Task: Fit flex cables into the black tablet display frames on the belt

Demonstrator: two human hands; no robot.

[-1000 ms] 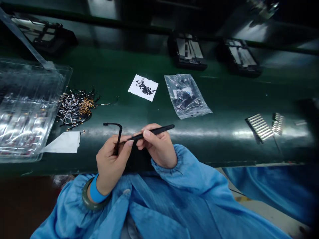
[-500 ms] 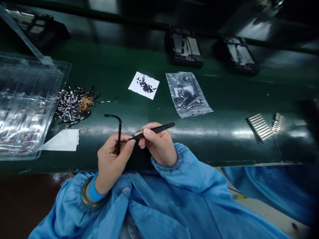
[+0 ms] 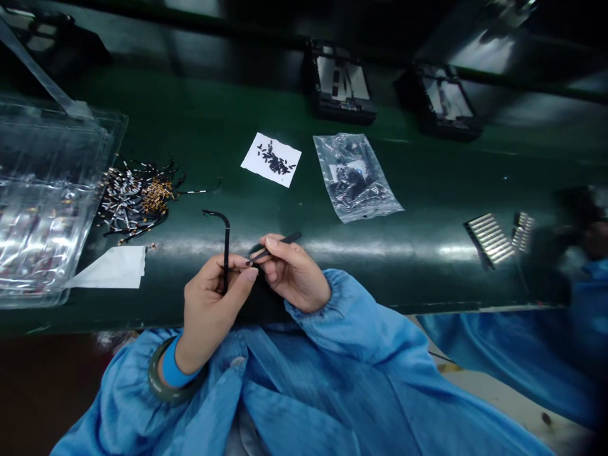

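My left hand (image 3: 213,291) is closed on a thin black flex cable (image 3: 227,247), whose bent upper end rises above the fingers. A tiny dark piece sits at the left fingertips; its kind is too small to make out. My right hand (image 3: 299,272) is closed around black tweezers (image 3: 287,239), with their tip at the left fingertips. Ahead of both hands lies a white paper square (image 3: 251,158) bearing small black oval pieces (image 3: 275,163). To its right is a clear plastic bag (image 3: 356,183) with dark pieces inside.
On the left lie a heap of flex cables (image 3: 137,196), clear plastic trays (image 3: 42,209) and a white paper (image 3: 116,266). Black fixtures (image 3: 339,82) stand along the back. Silvery strips (image 3: 491,237) rest at right. Another person's blue sleeve (image 3: 589,297) shows at the right edge.
The tweezers have turned in my right hand and their rear end has moved left; their tip now meets the left fingertips. The other person's sleeve has appeared at the right edge.
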